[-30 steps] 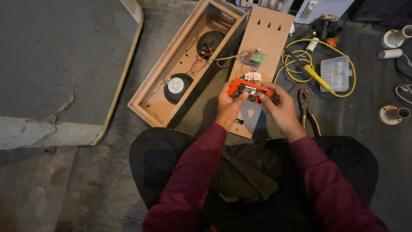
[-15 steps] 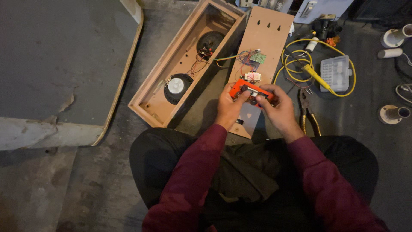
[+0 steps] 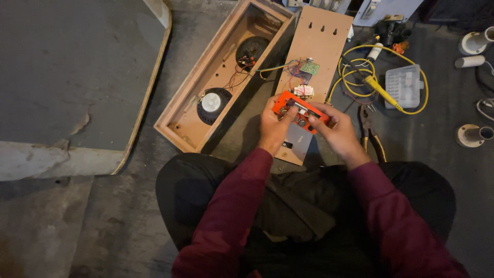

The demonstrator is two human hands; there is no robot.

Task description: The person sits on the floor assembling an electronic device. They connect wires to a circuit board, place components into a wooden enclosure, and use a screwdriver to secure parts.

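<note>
You hold the small orange plastic circuit module (image 3: 300,110) above the flat wooden back panel (image 3: 319,51), your left hand (image 3: 275,126) at 9 o'clock and right hand (image 3: 334,131) at 3 o'clock, fingers clamped on its ends; it seems light, stiff and perhaps fragile, so grip the edges.

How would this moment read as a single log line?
left hand: grips orange panel | right hand: grips same panel | behind: wooden back board | beside: open speaker box
</note>
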